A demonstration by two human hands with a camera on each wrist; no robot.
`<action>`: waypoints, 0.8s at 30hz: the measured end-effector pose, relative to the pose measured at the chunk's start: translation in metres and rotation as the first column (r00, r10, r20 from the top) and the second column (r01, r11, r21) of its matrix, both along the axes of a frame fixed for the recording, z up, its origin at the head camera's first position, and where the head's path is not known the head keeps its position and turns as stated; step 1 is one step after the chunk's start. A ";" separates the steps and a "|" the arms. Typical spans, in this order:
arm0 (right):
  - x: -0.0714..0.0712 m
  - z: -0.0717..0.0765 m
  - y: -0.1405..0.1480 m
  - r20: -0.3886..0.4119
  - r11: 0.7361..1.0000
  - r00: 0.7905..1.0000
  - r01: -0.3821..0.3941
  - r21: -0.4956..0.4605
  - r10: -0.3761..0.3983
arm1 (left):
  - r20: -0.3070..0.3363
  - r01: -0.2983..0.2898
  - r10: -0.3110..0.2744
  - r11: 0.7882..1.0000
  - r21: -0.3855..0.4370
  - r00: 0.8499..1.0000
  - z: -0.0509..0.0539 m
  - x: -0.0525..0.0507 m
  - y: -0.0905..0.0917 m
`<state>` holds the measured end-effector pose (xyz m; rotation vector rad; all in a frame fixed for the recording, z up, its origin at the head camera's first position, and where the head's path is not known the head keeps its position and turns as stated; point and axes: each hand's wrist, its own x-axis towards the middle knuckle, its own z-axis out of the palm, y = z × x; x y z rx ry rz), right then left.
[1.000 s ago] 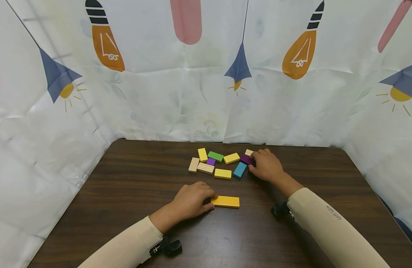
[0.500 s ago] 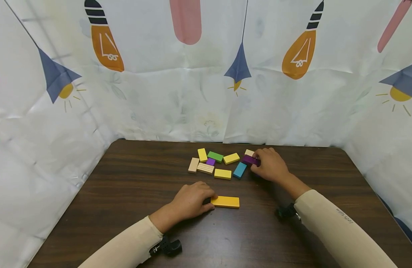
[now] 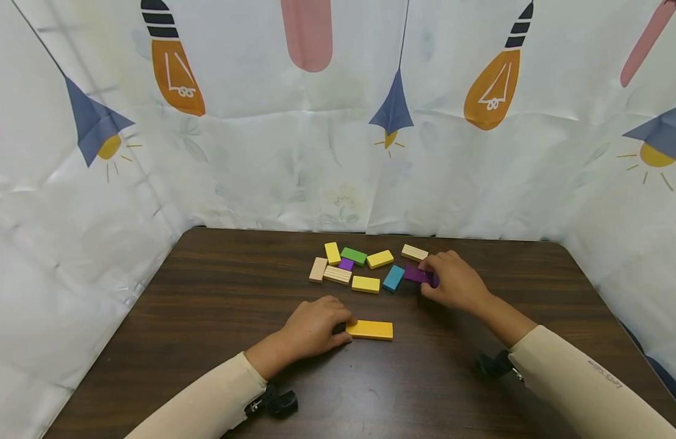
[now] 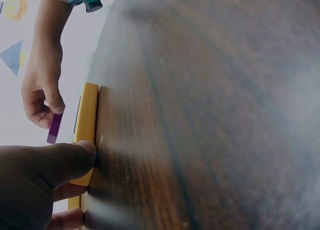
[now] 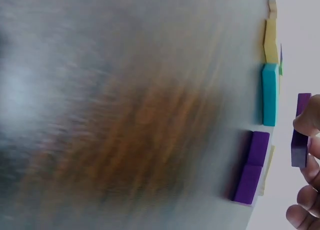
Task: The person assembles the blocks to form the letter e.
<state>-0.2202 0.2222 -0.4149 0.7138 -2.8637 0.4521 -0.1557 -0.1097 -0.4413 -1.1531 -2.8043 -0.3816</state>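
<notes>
Near the middle of the table, my left hand (image 3: pixel 316 329) grips one end of a yellow wooden block (image 3: pixel 371 330), thumb on its near side. The left wrist view shows that thumb on the yellow block (image 4: pixel 87 113). Farther off to the right, my right hand (image 3: pixel 456 280) pinches a purple block (image 5: pixel 300 145) between thumb and fingers, held above the tabletop. Two purple blocks (image 5: pixel 255 150) lie end to end on the table beneath it. Just left of them is a blue block (image 3: pixel 393 278), and behind lies a plain wood block (image 3: pixel 414 253).
A loose cluster at the back centre holds yellow blocks (image 3: pixel 365 285), a green block (image 3: pixel 353 256), a small purple block (image 3: pixel 346 264) and plain wood blocks (image 3: pixel 318 269). The dark wooden table (image 3: pixel 206 292) ends at a printed cloth backdrop (image 3: pixel 261 171).
My right hand has drawn back to the right and slightly nearer, carrying a purple block. More of the plain wood block and the purple pieces now shows. The left hand has stayed still.
</notes>
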 end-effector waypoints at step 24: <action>0.043 -0.013 -0.007 0.025 0.990 0.990 -0.140 0.005 0.140 | 0.006 -0.004 0.004 1.000 0.001 1.000 0.000 -0.001 -0.001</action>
